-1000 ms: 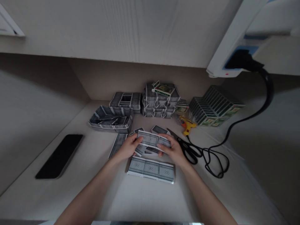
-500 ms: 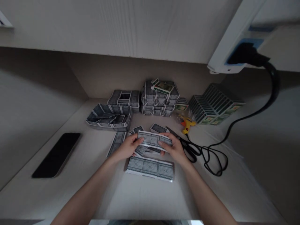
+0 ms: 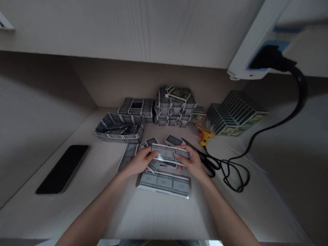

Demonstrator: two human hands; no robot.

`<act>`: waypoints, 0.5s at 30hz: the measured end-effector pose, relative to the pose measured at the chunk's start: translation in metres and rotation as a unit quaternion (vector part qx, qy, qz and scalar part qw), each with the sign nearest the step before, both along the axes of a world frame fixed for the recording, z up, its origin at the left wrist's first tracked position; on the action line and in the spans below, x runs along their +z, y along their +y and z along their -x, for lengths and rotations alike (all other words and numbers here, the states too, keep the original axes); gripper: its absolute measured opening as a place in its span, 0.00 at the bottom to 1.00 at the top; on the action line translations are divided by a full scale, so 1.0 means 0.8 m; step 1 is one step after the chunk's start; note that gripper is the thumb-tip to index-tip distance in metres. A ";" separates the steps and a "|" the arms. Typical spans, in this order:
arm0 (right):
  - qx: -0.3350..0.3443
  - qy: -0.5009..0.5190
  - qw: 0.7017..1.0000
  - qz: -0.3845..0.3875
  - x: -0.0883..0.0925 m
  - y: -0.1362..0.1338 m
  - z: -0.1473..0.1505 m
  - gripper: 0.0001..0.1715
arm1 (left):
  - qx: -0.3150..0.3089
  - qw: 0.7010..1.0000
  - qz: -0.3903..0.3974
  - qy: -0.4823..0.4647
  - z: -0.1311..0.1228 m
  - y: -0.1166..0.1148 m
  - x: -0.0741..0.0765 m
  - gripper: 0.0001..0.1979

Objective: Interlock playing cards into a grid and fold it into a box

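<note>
Between my two hands I hold a strip of joined playing cards [image 3: 166, 152], patterned backs facing up. My left hand [image 3: 141, 160] pinches its left end, thumb on top. My right hand [image 3: 190, 160] grips the right end the same way. Just below lies another strip of playing cards [image 3: 164, 183], flat on the table. Loose playing cards [image 3: 154, 164] are scattered under and behind the held strip, partly hidden by it. A further card piece [image 3: 127, 157] lies beside my left hand, and a small card stack [image 3: 174, 140] sits behind.
Black scissors [image 3: 208, 164] and a yellow glue gun [image 3: 205, 136] with its cord lie at right. Behind stand card-covered boxes [image 3: 175, 100], an open card tray [image 3: 120, 136] and stacked card packs [image 3: 230, 116]. A phone [image 3: 63, 169] rests at left; a plugged power strip [image 3: 246, 51] hangs above.
Almost nothing differs. The strip of playing cards and both hands have shifted very slightly to the right, and a bright glint now shows near my left thumb.
</note>
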State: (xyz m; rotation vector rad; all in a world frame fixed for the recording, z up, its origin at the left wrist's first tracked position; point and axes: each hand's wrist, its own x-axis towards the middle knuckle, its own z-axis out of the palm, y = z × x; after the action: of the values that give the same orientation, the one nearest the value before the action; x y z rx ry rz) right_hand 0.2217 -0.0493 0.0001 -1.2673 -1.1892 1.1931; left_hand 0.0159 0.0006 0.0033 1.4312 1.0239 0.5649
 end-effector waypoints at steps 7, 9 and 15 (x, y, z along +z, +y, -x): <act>0.006 0.001 1.000 0.002 0.000 0.001 -0.001 0.19 | -0.007 1.000 -0.001 0.005 0.001 0.002 -0.004 0.14; 0.006 0.000 1.000 -0.002 0.003 0.000 -0.002 0.18 | -0.011 1.000 0.000 0.009 0.001 0.002 -0.004 0.14; 0.002 -0.002 1.000 -0.003 0.007 0.000 -0.004 0.18 | -0.016 1.000 -0.002 0.015 0.000 0.000 -0.001 0.14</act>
State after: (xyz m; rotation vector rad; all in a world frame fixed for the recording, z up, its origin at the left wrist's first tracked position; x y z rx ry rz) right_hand 0.2251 -0.0491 0.0055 -1.2640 -1.1985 1.1893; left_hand 0.0160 0.0008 0.0022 1.4617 1.0219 0.5247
